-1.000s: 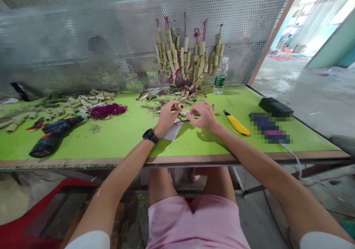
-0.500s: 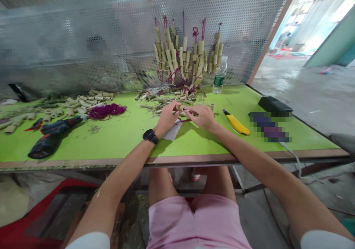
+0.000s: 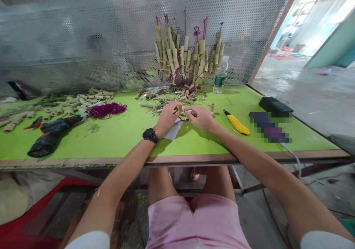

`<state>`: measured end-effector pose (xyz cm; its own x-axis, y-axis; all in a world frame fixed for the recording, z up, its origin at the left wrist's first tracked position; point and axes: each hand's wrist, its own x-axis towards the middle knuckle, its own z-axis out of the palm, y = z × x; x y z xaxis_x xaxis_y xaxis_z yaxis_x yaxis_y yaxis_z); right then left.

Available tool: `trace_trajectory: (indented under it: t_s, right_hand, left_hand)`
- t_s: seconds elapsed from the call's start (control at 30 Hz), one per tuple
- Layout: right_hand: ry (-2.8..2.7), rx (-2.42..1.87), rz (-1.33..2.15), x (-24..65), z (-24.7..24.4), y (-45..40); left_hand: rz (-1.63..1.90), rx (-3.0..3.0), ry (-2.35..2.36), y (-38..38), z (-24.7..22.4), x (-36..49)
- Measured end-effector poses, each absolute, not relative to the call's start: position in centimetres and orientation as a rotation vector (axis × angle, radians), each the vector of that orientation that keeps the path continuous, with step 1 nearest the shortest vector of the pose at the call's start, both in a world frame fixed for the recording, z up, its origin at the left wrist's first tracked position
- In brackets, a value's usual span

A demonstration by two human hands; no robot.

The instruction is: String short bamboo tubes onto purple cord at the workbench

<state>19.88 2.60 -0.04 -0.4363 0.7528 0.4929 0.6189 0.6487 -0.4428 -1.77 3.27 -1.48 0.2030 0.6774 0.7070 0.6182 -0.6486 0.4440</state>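
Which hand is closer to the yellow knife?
The right hand. It's just to the left of the yellow knife. The left hand is farther left, past the right hand, holding a bamboo piece.

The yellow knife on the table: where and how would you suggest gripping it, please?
Probably around the middle of its yellow handle, coming from the near right: the knife lies flat, its broad handle end toward the near right, its dark tip pointing away and left.
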Motion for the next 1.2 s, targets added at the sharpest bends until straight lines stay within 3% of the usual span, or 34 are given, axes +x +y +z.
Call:
trace_trajectory:
  t_s: [0.27,0.47,0.67,0.83,1.2]
  right_hand:
    - [-2.283,-1.103,0.198,20.1,0.0,3.2]
    - [-2.02,-0.945,0.31,20.9,0.3,3.6]
    - [-1.737,-0.835,0.312,20.9,0.8,4.1]
    - [-1.67,-0.916,0.626,20.8,1.1,4.5]
    - [-2.12,-0.881,1.085,20.7,0.6,3.4]
  left_hand:
    - [1.448,2.388,1.285,3.1,-1.4,-1.5]
    - [1.457,2.175,1.221,2.6,-1.2,-1.2]
    - [1.101,1.829,0.814,2.3,-1.9,-0.3]
    - [0.958,1.577,0.719,1.6,-1.5,0.2]
    - [1.226,1.362,0.904,3.4,-1.0,-1.4]
